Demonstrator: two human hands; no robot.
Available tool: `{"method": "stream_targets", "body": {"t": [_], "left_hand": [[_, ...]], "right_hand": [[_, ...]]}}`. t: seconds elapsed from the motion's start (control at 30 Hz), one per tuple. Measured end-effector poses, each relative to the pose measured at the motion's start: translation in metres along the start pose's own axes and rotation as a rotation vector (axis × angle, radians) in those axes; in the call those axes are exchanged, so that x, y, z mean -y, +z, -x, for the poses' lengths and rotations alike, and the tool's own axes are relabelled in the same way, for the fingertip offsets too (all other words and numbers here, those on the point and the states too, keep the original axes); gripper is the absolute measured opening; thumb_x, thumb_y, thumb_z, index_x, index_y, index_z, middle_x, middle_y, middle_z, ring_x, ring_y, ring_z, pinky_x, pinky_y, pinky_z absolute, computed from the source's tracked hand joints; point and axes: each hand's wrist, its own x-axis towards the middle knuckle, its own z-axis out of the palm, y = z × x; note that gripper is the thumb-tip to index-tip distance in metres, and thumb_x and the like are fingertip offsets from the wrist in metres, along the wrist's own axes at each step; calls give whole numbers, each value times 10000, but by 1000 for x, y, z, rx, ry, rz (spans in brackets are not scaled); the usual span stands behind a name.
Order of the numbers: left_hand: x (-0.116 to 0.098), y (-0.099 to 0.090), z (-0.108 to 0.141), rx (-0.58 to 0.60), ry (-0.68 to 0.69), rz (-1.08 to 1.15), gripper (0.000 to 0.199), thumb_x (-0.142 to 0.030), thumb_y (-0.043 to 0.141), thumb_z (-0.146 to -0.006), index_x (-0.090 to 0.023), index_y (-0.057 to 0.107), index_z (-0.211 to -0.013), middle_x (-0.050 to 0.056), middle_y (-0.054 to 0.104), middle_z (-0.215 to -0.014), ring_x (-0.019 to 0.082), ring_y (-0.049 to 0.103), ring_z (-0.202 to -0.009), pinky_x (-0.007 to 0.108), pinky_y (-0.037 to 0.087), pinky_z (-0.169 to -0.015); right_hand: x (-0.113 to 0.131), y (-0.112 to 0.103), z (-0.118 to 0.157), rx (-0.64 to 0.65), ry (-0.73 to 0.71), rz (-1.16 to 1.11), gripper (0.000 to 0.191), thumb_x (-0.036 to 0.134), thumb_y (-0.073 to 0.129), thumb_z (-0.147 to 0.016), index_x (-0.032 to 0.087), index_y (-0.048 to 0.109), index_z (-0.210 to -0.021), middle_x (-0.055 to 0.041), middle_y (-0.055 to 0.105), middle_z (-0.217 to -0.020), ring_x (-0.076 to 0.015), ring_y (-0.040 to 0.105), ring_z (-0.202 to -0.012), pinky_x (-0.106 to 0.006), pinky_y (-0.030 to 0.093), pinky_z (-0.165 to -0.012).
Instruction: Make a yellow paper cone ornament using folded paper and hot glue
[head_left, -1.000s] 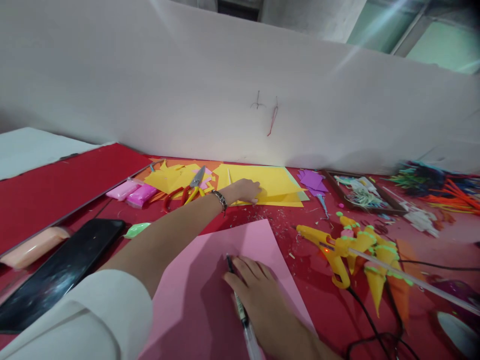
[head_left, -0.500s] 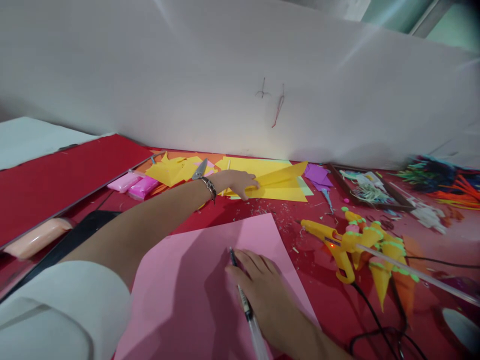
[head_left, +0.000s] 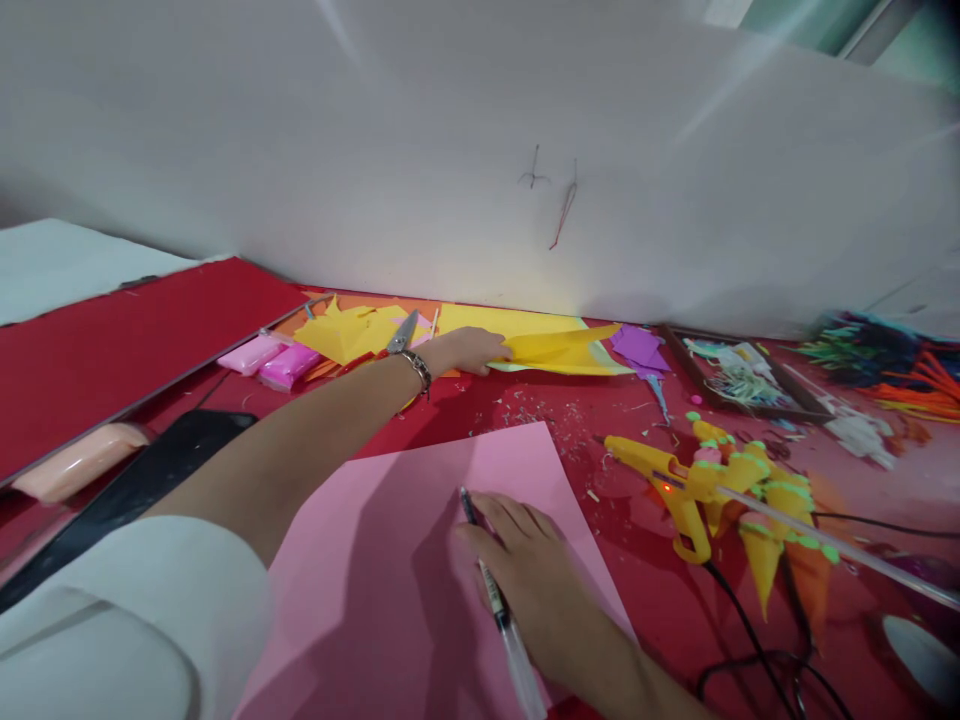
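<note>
My left hand (head_left: 474,350) reaches across to the far side of the table, its fingers closed on the left part of the yellow paper (head_left: 555,340). Pale green paper (head_left: 600,355) shows beneath the yellow, and one yellow flap bends upward. My right hand (head_left: 529,565) rests on a large pink sheet (head_left: 375,590) with a pen (head_left: 493,592) held under the thumb, its tip pointing away from me. Scissors (head_left: 403,332) lie just behind my left wrist, partly covered.
To the right are a yellow glue gun (head_left: 667,490) with a cable, several yellow paper cones (head_left: 761,565), purple paper (head_left: 639,348) and a scrap tray (head_left: 802,408). Pink packets (head_left: 289,366) and a black flat object (head_left: 187,445) lie left. A white wall (head_left: 375,180) stands behind.
My left hand has drawn its fingers together on the yellow paper, and the sheets' near edge has lifted and shifted back. My right hand and the pen stay almost still.
</note>
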Motion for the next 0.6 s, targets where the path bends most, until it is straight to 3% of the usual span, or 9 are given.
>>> {"method": "stream_targets", "body": {"t": [0.07, 0.17, 0.4, 0.6], "left_hand": [[-3, 1, -1, -92, -46, -12, 281, -293, 453, -742, -207, 594, -970, 67, 621, -919, 193, 564, -817, 260, 381, -653], [-6, 0, -1, -152, -90, 0, 335, -331, 332, -820, -170, 623, -784, 65, 627, -778, 160, 558, -690, 245, 346, -573], [3, -2, 4, -182, -54, -4, 308, -271, 341, -838, -169, 609, -725, 45, 633, -757, 131, 537, -658, 237, 300, -548], [4, -1, 4, -261, -138, -19, 314, -340, 363, -845, -187, 619, -746, 37, 642, -783, 147, 543, -700, 243, 286, -546]], "right_hand": [[0, 0, 0, 6, 2, -8, 325, 184, 443, -814, 284, 479, -1121, -4, 408, -1292, -169, 352, -1160, -333, 312, -932], [0, 0, 0, 8, -3, -10, 333, 196, 446, -813, 282, 468, -1133, -4, 404, -1297, -172, 342, -1169, -337, 302, -943], [-1, 3, 0, -9, 8, -7, 291, 214, 435, -829, 286, 481, -1106, 0, 418, -1284, -168, 346, -1165, -339, 310, -939], [-1, -1, 0, -2, -3, -10, 294, 208, 422, -835, 273, 480, -1116, -18, 416, -1285, -171, 352, -1162, -341, 312, -932]]}}
